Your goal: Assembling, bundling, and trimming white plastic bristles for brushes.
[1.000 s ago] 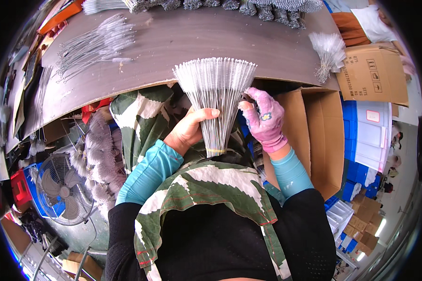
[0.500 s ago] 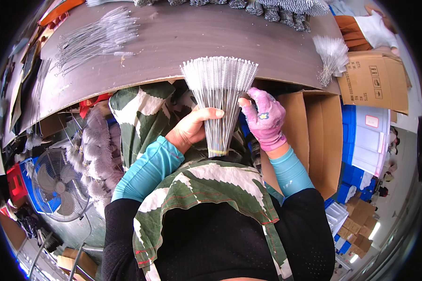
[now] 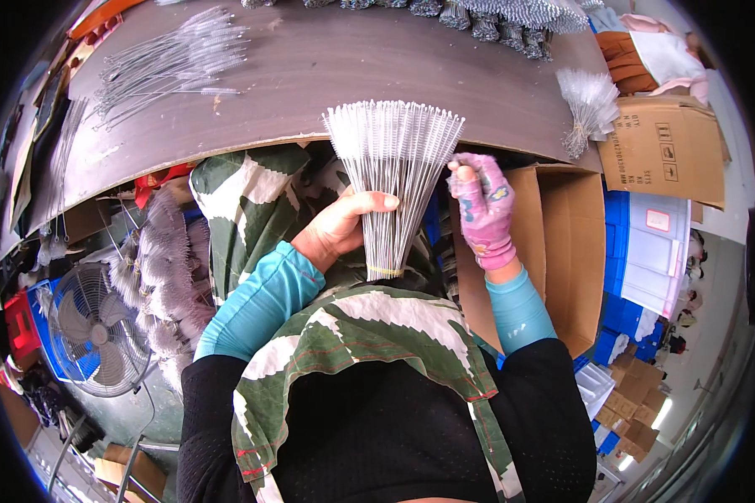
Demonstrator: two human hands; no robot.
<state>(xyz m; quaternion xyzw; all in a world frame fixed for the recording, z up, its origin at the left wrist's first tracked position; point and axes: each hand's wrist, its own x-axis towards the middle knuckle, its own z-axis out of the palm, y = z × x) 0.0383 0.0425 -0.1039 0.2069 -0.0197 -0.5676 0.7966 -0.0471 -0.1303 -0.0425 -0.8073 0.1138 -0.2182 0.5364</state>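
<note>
My bare left hand (image 3: pixel 337 228) is closed around a fanned bundle of thin wire brushes (image 3: pixel 393 159), its thumb lying across the stems. The white bristle ends spread upward near the table edge. Lower down, a yellowish band (image 3: pixel 386 272) circles the gathered wire ends in front of my apron. To the right of the bundle, and apart from it, my right hand (image 3: pixel 485 205) wears a pink patterned glove with bare fingertips. Its fingers are curled in a pinch; whether anything small is between them cannot be made out.
Loose brushes (image 3: pixel 176 59) lie on the brown table (image 3: pixel 310 80), with more bundles along its far edge (image 3: pixel 512 21). One bundle (image 3: pixel 587 109) stands at the right end. An open cardboard box (image 3: pixel 572 251) is by my right arm. A fan (image 3: pixel 101 331) and hanging brushes (image 3: pixel 169 260) are at left.
My right hand has drawn away to the right from the bundle's edge, and its fingers have curled together. The left hand still holds the bundle in nearly the same place.
</note>
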